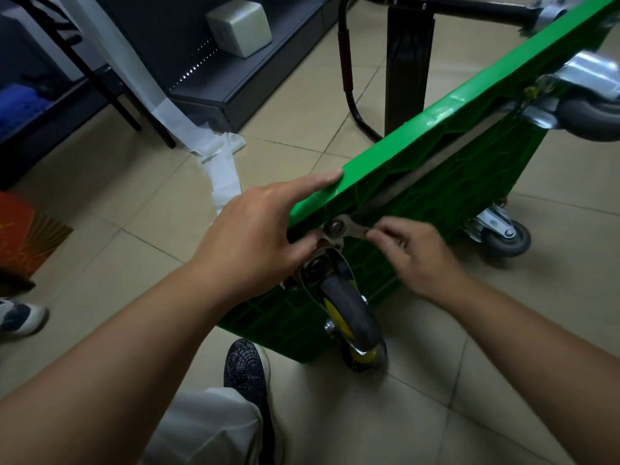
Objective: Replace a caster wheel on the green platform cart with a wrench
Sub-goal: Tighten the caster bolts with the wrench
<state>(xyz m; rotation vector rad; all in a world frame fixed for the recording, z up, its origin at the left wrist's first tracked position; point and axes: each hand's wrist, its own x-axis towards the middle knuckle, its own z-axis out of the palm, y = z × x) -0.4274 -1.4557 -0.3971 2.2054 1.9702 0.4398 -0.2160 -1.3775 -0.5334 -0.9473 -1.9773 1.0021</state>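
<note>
Pinching the flat grey metal wrench (pixel 354 229) between curled fingers, the right hand (pixel 419 256) has its head set on the nut (pixel 335 226), just left of this grip. The green plastic platform cart (pixel 453 135) stands tipped on its side, probably to expose the underside. The left hand (pixel 255 229) rests on its upper edge, forefinger straight, seemingly to steady it; whether this grip closes on the edge, I cannot tell. Below the wrench grip, slightly left, sits the black caster wheel with yellow hub (pixel 352 313).
</note>
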